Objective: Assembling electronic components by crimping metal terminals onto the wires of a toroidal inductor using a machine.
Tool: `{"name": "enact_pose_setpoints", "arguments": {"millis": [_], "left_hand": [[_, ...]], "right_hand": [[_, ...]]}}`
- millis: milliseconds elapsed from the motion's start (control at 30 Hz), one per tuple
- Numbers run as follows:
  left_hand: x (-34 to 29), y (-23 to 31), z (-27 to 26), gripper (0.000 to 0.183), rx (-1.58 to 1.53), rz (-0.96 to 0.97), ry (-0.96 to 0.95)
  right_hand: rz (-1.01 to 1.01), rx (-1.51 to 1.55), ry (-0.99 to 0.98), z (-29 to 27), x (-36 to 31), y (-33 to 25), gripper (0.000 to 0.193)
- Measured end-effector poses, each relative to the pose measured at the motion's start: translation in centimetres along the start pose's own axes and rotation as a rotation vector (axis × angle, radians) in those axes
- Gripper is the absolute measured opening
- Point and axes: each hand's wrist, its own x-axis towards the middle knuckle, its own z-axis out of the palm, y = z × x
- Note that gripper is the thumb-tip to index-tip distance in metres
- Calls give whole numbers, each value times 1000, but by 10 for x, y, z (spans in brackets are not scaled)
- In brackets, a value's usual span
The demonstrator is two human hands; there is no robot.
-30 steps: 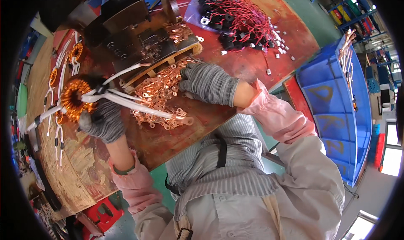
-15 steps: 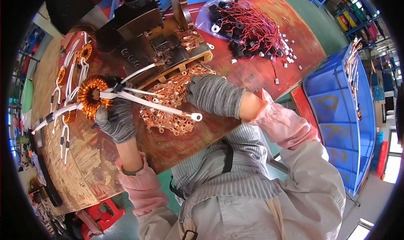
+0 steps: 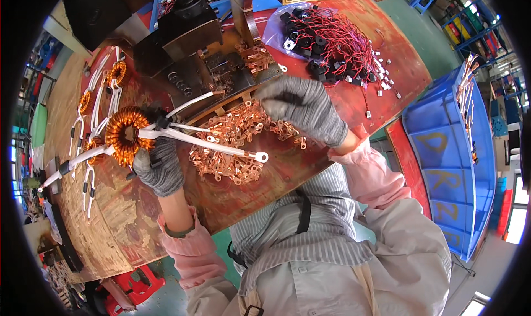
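My left hand (image 3: 161,167), in a grey knit glove, is closed around a ring coil (image 3: 118,140) wound with copper wire. White-sleeved leads run out of the coil on both sides. One long lead ends in a copper ring lug (image 3: 261,157); a shorter lead points toward the black press (image 3: 191,25), its end bare copper. My right hand (image 3: 304,107), gloved alike, hovers above the far right side of a heap of copper lugs (image 3: 224,164). Its fingers are curled together and slightly blurred; what they hold, if anything, is hidden.
More coils with white leads (image 3: 115,89) lie on the table's left. Behind my right hand is a pile of black parts with red wires (image 3: 343,45) on a plastic bag. A blue bin (image 3: 442,166) stands at the right; a red stool (image 3: 133,288) is below the table's left.
My right hand has lifted and moved right from the lug heap, uncovering lugs beneath it. My left hand still holds the coil in nearly the same place. The view has shifted slightly.
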Motion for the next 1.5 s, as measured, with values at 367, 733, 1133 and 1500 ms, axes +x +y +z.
{"name": "enact_pose_setpoints", "arguments": {"millis": [367,733,1133,1500], "left_hand": [[-5,0,-11,66,56,22,49],[-13,-6,1,57,137,63,113],[-17,0,19,45,100,18,112],[-10,-3,25,46,-152,-112,64]], "right_hand": [[230,371,172,29,32,8,18],[248,597,122,36,46,9,18],[132,273,-43,25,67,20,18],[143,315,-90,20,79,25,15]]}}
